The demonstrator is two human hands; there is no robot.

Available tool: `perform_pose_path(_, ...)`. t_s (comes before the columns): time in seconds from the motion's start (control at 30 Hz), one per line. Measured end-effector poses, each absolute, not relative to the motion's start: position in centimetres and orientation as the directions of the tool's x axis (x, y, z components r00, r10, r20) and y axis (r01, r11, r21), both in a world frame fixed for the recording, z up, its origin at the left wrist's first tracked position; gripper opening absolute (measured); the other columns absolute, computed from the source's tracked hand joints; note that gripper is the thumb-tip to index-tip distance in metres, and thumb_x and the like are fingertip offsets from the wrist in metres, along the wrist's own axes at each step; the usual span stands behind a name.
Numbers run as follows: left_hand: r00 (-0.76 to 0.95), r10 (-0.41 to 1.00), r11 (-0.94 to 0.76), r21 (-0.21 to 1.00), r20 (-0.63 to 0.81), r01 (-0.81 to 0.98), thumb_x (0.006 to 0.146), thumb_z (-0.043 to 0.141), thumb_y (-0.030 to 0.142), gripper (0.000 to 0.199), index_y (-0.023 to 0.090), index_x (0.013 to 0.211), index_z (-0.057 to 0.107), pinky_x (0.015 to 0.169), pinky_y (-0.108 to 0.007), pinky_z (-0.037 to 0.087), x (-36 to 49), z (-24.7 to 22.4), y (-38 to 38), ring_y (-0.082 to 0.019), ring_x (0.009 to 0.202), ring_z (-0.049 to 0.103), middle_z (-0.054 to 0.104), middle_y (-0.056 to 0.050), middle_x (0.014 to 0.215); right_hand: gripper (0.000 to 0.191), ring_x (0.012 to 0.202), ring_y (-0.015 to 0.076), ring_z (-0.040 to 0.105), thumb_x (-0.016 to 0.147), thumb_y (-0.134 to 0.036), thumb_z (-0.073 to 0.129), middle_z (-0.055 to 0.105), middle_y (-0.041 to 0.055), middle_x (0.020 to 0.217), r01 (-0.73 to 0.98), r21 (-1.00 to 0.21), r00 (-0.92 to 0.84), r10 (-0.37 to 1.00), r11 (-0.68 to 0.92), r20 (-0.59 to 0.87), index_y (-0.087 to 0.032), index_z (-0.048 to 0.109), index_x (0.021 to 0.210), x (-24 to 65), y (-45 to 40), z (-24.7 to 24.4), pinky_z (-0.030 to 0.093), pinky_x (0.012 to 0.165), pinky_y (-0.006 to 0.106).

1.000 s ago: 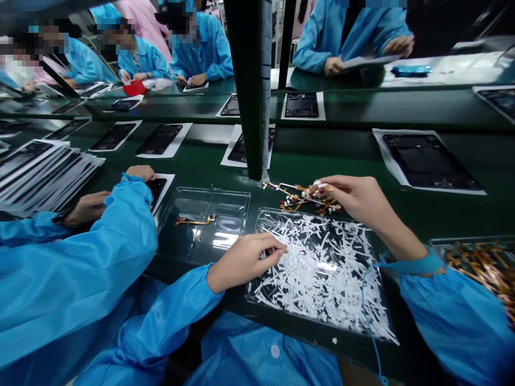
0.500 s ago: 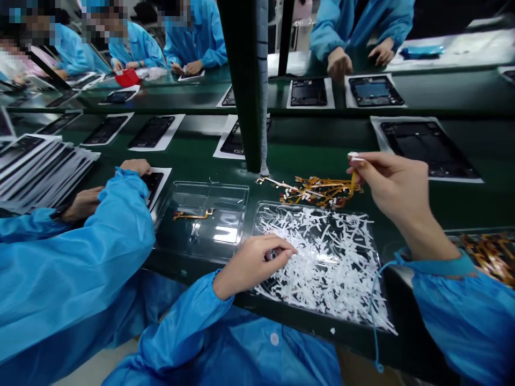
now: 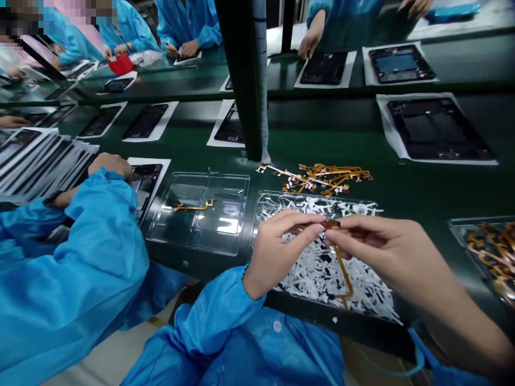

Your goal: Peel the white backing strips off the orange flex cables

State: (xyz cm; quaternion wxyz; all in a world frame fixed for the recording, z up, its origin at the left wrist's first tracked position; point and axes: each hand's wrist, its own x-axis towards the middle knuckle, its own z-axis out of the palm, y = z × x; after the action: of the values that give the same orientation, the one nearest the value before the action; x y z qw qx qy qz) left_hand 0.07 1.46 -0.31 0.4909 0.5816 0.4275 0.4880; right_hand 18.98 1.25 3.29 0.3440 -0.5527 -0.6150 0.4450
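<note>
My left hand [image 3: 277,246] and my right hand [image 3: 386,252] meet over a clear tray full of white paper strips [image 3: 309,273]. Both pinch the upper end of an orange flex cable [image 3: 341,265], whose bent lower end hangs above the strips. Behind the tray lies a loose pile of orange flex cables [image 3: 325,177]. To the left, a clear compartment tray [image 3: 201,239] holds a single flex cable [image 3: 193,207].
A dark post [image 3: 243,80] rises behind the trays. Black panels on white sheets [image 3: 438,128] line the green bench. At left, a co-worker's sleeve [image 3: 96,230] is beside stacked sheets [image 3: 44,166]. Another tray of flex cables [image 3: 493,252] sits at far right.
My right hand has come down and left from above the cable pile with a flex cable. My left hand has risen to meet it, and both now grip its end.
</note>
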Motion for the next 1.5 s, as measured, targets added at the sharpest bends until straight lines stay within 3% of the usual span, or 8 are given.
perform_pose_path(0.33, 0.069, 0.993, -0.094, 0.994, 0.098, -0.050, 0.092, 0.076, 0.034, 0.018, 0.021, 0.104, 0.073, 0.086, -0.031, 0.064, 0.4, -1.6, 0.8, -0.016, 0.091, 0.074, 0.077, -0.005, 0.100, 0.016, 0.066, 0.0181, 0.070, 0.086, -0.047, 0.074, 0.076, 0.0005, 0.080, 0.362, -0.930, -0.002, 0.997, -0.066, -0.071, -0.031, 0.078, 0.086, 19.4, -0.8, 1.2, 0.059, 0.059, 0.031)
perform_pose_path(0.47, 0.202, 0.977, -0.053, 0.997, 0.062, -0.051, 0.087, 0.081, 0.037, 0.037, 0.022, 0.119, 0.071, 0.084, -0.031, 0.064, 0.6, -1.6, 0.8, -0.017, 0.089, 0.073, 0.076, -0.006, 0.105, 0.019, 0.062, 0.0181, 0.069, 0.084, -0.048, 0.077, 0.074, 0.0006, 0.073, 0.316, -0.945, -0.035, 0.995, -0.079, -0.095, -0.030, 0.077, 0.088, 19.3, -1.1, 0.8, 0.059, 0.058, 0.031)
perform_pose_path(0.57, 0.240, 0.971, 0.021, 0.995, 0.004, -0.099, 0.088, 0.079, 0.033, 0.027, 0.021, 0.111, 0.074, 0.081, -0.031, 0.064, 0.7, -1.5, 1.1, -0.016, 0.085, 0.073, 0.076, -0.006, 0.097, 0.024, 0.066, 0.0177, 0.070, 0.083, -0.048, 0.078, 0.074, 0.0015, 0.078, 0.259, -0.961, -0.060, 0.991, -0.098, -0.118, -0.028, 0.075, 0.096, 19.3, -1.1, 0.2, 0.060, 0.061, 0.030)
perform_pose_path(0.7, 0.122, 0.992, 0.038, 0.985, -0.017, -0.166, 0.085, 0.081, 0.030, 0.021, 0.019, 0.101, 0.073, 0.076, -0.028, 0.064, 0.7, -1.2, 1.4, -0.014, 0.078, 0.072, 0.074, -0.004, 0.089, 0.036, 0.072, 0.0179, 0.068, 0.083, -0.048, 0.079, 0.074, 0.0019, 0.084, 0.294, -0.952, -0.173, 0.974, -0.089, -0.144, -0.028, 0.073, 0.112, 19.3, -1.1, -0.4, 0.057, 0.063, 0.030)
perform_pose_path(0.8, 0.023, 1.000, 0.010, 0.981, -0.006, -0.196, 0.085, 0.080, 0.031, 0.021, 0.019, 0.099, 0.070, 0.068, -0.024, 0.062, 0.4, -1.2, 1.8, -0.011, 0.070, 0.069, 0.071, -0.002, 0.085, 0.026, 0.075, 0.0180, 0.067, 0.088, -0.051, 0.073, 0.074, 0.0027, 0.087, 0.368, -0.927, -0.317, 0.927, -0.075, -0.201, -0.027, 0.078, 0.098, 19.6, -1.3, -0.7, 0.054, 0.065, 0.030)
perform_pose_path(0.97, -0.063, 0.998, 0.011, 0.961, -0.029, -0.276, 0.087, 0.074, 0.025, 0.016, 0.019, 0.098, 0.065, 0.064, -0.020, 0.057, -0.5, -1.5, 2.2, -0.007, 0.062, 0.065, 0.066, 0.003, 0.081, 0.032, 0.087, 0.0183, 0.072, 0.093, -0.047, 0.071, 0.078, 0.0018, 0.093, 0.286, -0.946, -0.219, 0.951, -0.153, -0.220, -0.031, 0.074, 0.121, 20.3, -1.7, -0.6, 0.057, 0.080, 0.031)
perform_pose_path(1.3, 0.127, 0.968, 0.239, 0.948, -0.216, -0.210, 0.086, 0.072, 0.025, 0.019, 0.017, 0.100, 0.061, 0.065, -0.019, 0.052, -0.6, -2.2, 1.9, -0.007, 0.062, 0.064, 0.061, 0.005, 0.073, 0.022, 0.099, 0.0176, 0.077, 0.098, -0.026, 0.064, 0.081, 0.0001, 0.105, -0.030, -0.993, -0.416, 0.905, -0.112, -0.090, -0.037, 0.080, 0.110, 20.5, -2.0, 0.3, 0.063, 0.084, 0.026)
perform_pose_path(1.5, 0.195, 0.950, 0.283, 0.937, -0.244, -0.206, 0.086, 0.068, 0.020, 0.013, 0.017, 0.096, 0.061, 0.067, -0.021, 0.051, -0.6, -2.2, 1.7, -0.009, 0.064, 0.064, 0.064, 0.003, 0.073, 0.037, 0.116, 0.0243, 0.073, 0.104, -0.024, 0.052, 0.074, 0.0047, 0.129, -0.060, -0.992, -0.538, 0.841, -0.109, -0.060, -0.038, 0.071, 0.133, 21.0, -2.0, 1.1, 0.063, 0.091, 0.034)
